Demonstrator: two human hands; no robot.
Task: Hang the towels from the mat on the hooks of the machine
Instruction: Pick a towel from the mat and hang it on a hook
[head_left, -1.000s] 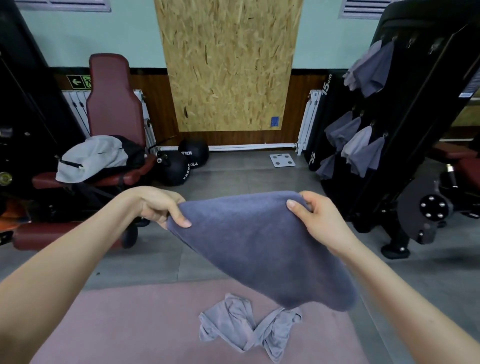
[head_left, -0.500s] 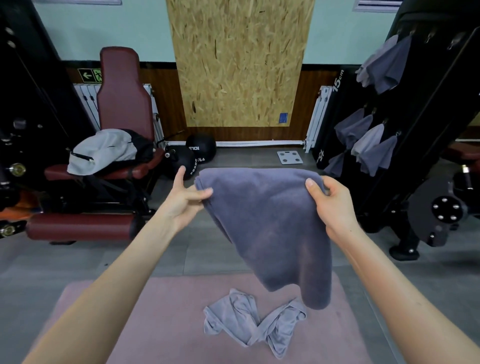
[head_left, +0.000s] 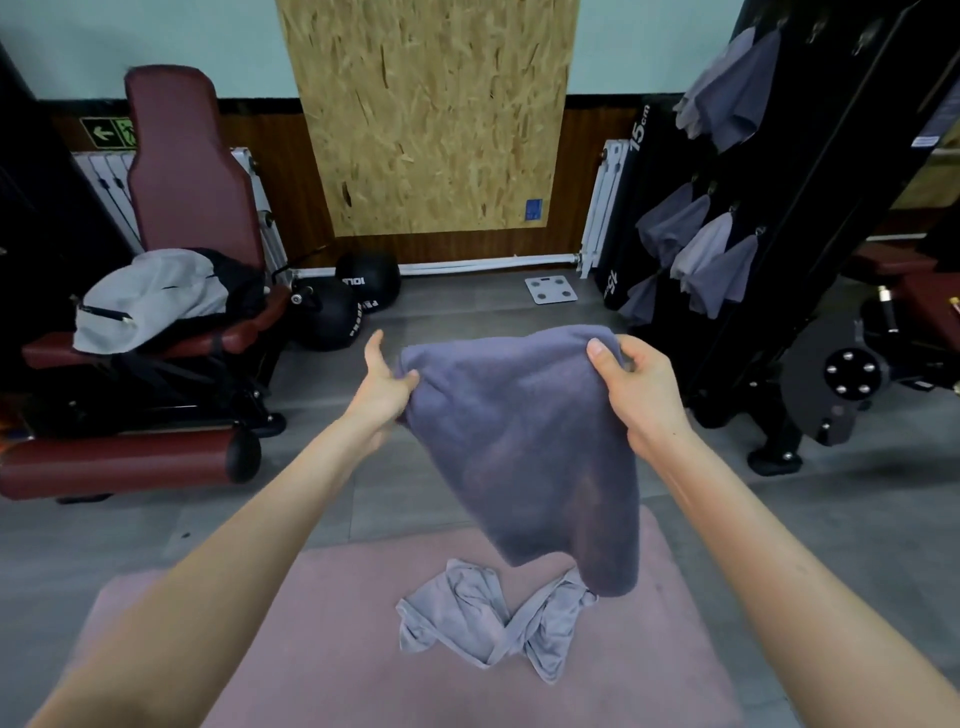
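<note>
I have the dark purple-grey terry towel (head_left: 524, 447) up in the air in front of me, above the pink mat (head_left: 260, 649) and clear of it. My left hand (head_left: 384, 384) pinches one top corner between thumb and fingers, with one finger sticking up free. My right hand (head_left: 639, 384) has its fingers curled over the other top corner. The top edge runs roughly level from hand to hand, and the rest hangs down in a loose taper towards the mat.

What matters for the coming move is that the black machine (head_left: 831, 208) stands off to my right, beyond the right hand. Its hooks (head_left: 761, 230) sit at about the height of the top edge and higher. Several grey hung towels (head_left: 696, 249) already fill that side. The right hand is the nearer one, so I judge it should lead the corner across while the left follows or lets go.

One crumpled light grey towel (head_left: 483, 613) lies on the mat, directly under the hanging cloth, not yet picked up.
</note>
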